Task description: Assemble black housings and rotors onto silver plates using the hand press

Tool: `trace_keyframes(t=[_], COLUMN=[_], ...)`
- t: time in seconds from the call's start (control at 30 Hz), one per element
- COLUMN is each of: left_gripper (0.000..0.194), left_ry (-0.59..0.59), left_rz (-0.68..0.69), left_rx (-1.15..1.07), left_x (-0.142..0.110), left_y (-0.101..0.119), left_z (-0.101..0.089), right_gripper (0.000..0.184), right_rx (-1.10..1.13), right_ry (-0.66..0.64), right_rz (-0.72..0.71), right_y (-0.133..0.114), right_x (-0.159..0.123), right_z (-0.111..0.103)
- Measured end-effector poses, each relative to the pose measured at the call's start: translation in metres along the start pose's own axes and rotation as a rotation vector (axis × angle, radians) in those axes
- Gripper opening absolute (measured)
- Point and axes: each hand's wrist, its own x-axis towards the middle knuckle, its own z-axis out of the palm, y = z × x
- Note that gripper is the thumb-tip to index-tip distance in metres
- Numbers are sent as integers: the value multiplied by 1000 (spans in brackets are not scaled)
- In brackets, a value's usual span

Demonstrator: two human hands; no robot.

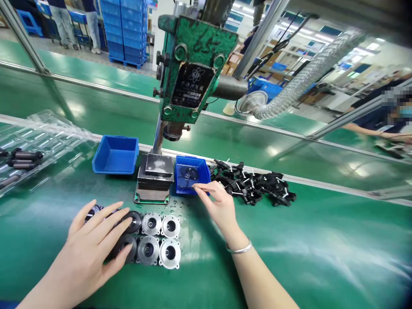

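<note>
Your left hand [88, 246], fingers spread, partly hides the left end of two near rows of round metal housings [148, 249]. I cannot tell whether your right hand [220, 206], over the right plastic bin's [185, 190] near edge, pinches anything. Dark discs [188, 174] lie inside. The tabletop [289, 253] is glossy green; crates [124, 30] stand far left.

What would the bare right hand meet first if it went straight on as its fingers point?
The right hand would probably meet the rectangular blue plastic bin holding dark round parts; whether rim or contents comes first is unclear.
</note>
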Motion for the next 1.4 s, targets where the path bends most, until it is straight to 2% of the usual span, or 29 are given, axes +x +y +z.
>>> trace_keyframes(t=[0.43, 0.57, 0.63, 0.7, 0.77, 0.87, 0.93, 1.1, 1.27, 1.4], left_gripper=[36, 34, 32, 31, 34, 43, 49, 45, 43, 40], left_ry=[6, 4, 22, 42, 45, 17, -12, -78, -111, -126], left_rz=[34, -26, -83, -142, -169, -153, -131, -67, -65, -48], left_rx=[-10, -48, -91, -140, -169, -176, -178, -184, -199, -200], left_x=[1, 1, 2, 3, 5, 8, 9, 10, 7, 7], left_y=[4, 12, 17, 23, 28, 34, 37, 42, 40, 38], left_z=[3, 3, 2, 2, 1, 1, 1, 2, 4, 5], right_gripper=[14, 12, 9, 13, 23, 29, 26, 22, 23, 22], right_rx=[-34, 109, 225, 321, 398, 442, 435, 459, 509, 472], right_ry=[124, 194, 203, 152, 24, -194, -262, -246, -227, -150], right_rz=[103, 168, 157, 86, -8, -113, -145, -143, -52, -5], right_y=[1, -14, -25, -38, -52, -72, -81, -83, -76, -76], right_x=[4, 2, -2, -7, -13, -17, -17, -17, -23, -23], right_z=[-5, -17, -24, -30, -31, -24, -15, -1, -3, -3])
